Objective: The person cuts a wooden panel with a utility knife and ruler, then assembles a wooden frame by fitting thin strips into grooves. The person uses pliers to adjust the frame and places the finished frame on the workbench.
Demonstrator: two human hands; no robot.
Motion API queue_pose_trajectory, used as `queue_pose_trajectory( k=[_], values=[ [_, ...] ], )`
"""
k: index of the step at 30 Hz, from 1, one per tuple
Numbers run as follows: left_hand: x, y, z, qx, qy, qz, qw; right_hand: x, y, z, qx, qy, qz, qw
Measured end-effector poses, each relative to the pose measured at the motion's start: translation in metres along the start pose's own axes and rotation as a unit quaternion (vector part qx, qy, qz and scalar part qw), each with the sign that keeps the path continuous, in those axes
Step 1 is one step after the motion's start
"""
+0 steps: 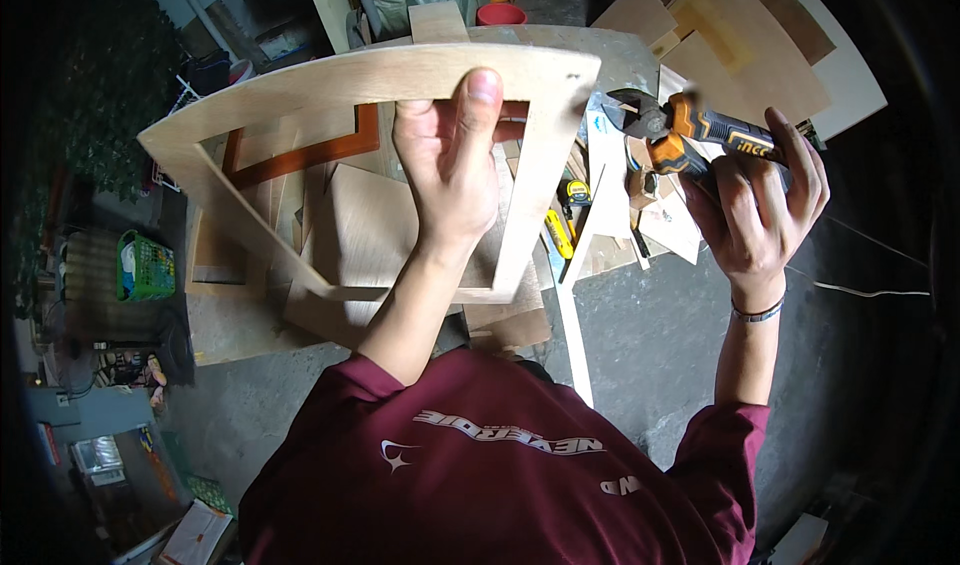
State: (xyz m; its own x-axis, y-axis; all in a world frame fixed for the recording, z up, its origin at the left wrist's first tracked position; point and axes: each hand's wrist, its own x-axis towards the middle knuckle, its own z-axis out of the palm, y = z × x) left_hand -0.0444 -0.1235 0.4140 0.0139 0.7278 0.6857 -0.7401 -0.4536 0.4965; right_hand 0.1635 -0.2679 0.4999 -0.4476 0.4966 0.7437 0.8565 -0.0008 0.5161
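My left hand (pixel 450 160) grips a pale wooden frame (pixel 330 77) by its far rail, thumb on top and fingers passing through the opening. The frame is held up above the workbench, its long side running left to right. In my right hand (pixel 755 205) is a pair of pliers (pixel 690 130) with orange and black handles and a dark metal head. Their jaws point left toward the frame's right corner, apart from it. Whether the jaws hold anything small I cannot make out.
On the workbench (pixel 230 340) lie a reddish-brown frame (pixel 300 148), wooden boards (pixel 375 210), a yellow tape measure (pixel 574 193) and a yellow utility knife (pixel 558 233). Large wood sheets (pixel 745 40) lean at the far right. A green basket (pixel 148 267) stands at left, a red bucket (pixel 500 14) beyond the bench.
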Motion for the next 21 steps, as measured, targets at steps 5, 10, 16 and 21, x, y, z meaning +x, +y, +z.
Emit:
queue_pose_trajectory(
  k=[5, 10, 16, 21],
  values=[
    [-0.011, 0.016, -0.001, 0.005, -0.009, -0.053, 0.999, 0.008, 0.0, 0.001, 0.003, 0.004, -0.041, 0.999],
    [-0.019, 0.024, 0.006, 0.033, 0.036, -0.097, 0.994, 0.01, -0.002, -0.002, 0.041, -0.022, -0.098, 0.994],
    [-0.024, 0.024, 0.01, 0.047, 0.047, -0.163, 0.984, 0.001, 0.01, 0.01, 0.047, 0.007, -0.179, 0.983],
    [-0.033, 0.009, 0.012, 0.066, 0.037, -0.22, 0.972, -0.046, 0.013, 0.03, -0.005, 0.075, -0.219, 0.973]
  ],
)
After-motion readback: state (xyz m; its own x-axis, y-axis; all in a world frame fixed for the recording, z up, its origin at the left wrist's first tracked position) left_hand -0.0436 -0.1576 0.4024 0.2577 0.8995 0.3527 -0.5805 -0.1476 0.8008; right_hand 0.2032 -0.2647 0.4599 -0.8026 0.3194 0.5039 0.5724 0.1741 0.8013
